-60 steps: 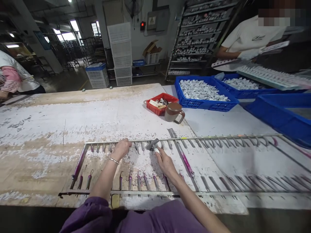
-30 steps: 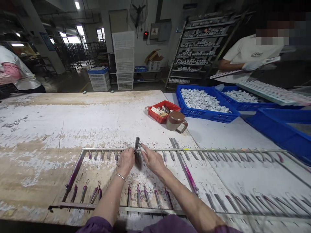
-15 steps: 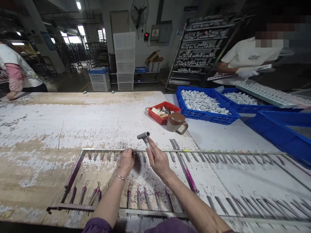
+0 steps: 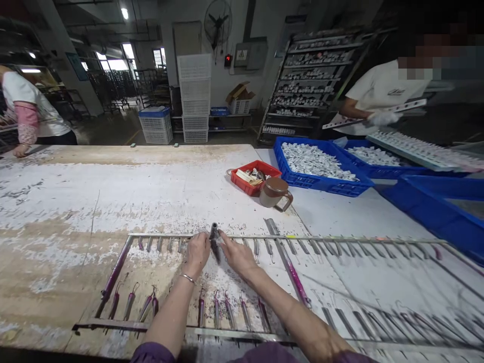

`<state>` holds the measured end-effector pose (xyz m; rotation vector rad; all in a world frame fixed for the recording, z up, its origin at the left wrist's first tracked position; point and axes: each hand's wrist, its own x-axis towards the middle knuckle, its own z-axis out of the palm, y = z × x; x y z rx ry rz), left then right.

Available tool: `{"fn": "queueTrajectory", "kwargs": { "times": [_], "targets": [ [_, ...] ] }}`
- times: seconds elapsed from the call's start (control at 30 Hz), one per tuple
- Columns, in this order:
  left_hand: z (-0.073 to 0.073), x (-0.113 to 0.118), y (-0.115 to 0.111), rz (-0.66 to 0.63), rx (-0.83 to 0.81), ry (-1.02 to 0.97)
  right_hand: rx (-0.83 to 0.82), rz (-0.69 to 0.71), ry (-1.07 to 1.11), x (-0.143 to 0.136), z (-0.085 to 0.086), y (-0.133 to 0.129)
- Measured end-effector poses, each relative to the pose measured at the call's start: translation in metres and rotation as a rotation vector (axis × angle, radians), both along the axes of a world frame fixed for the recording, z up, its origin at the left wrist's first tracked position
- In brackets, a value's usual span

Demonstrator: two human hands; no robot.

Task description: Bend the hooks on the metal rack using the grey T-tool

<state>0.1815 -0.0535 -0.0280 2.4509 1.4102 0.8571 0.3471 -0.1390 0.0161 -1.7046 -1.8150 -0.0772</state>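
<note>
A long metal rack frame (image 4: 159, 235) lies flat on the worktable, with hooked metal rods (image 4: 201, 308) along both rails and purple coating on several parts. At the far rail, my left hand (image 4: 198, 252) is closed, its fingertips pinching at the bar; what they hold is hidden. My right hand (image 4: 239, 257) is closed round a hammer (image 4: 214, 233) with a tubular metal head. The hammer's head is at the far rail, just right of my left fingertips. Dark flakes lie scattered on the tabletop around both hands.
Beyond the rack stand a red basket (image 4: 254, 189) and a brown-lidded mug (image 4: 275, 194). Blue crates (image 4: 328, 186) of small white pieces sit at the right. A person (image 4: 385, 101) in white gloves handles a strip there; another person (image 4: 36, 111) leans at the far left.
My right hand has brought the hammer down and left, from raised above the far rail to the rail beside my left hand. My left hand has stayed in place.
</note>
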Motion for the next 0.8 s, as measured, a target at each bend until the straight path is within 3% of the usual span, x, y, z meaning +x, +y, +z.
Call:
{"fn": "queueTrajectory", "kwargs": {
  "times": [0.07,0.23,0.37,0.43,0.6,0.67,0.73,0.8],
  "targets": [
    [0.000,0.000,0.000,-0.014,0.017,-0.004,-0.005,-0.013,-0.002,0.003,0.003,0.000],
    [-0.001,0.000,0.002,-0.036,0.026,-0.018,0.252,0.005,0.120,0.005,0.012,-0.003],
    [0.000,0.000,0.001,-0.026,0.033,-0.024,0.095,0.008,0.006,0.000,-0.001,-0.001],
    [0.000,0.000,0.001,-0.044,0.028,-0.030,0.067,0.015,0.015,0.002,0.003,-0.001],
    [-0.001,-0.002,0.002,-0.059,-0.004,-0.071,0.280,0.004,0.171,0.007,0.019,-0.004],
    [-0.002,-0.002,0.004,-0.083,0.003,-0.091,0.204,-0.019,0.135,0.006,0.012,-0.004],
    [-0.002,-0.003,0.004,-0.113,0.021,-0.104,0.024,-0.032,0.068,0.004,0.005,-0.004],
    [-0.002,-0.003,0.005,-0.130,0.039,-0.112,-0.092,-0.025,0.062,0.004,0.008,-0.007]
  ]
}}
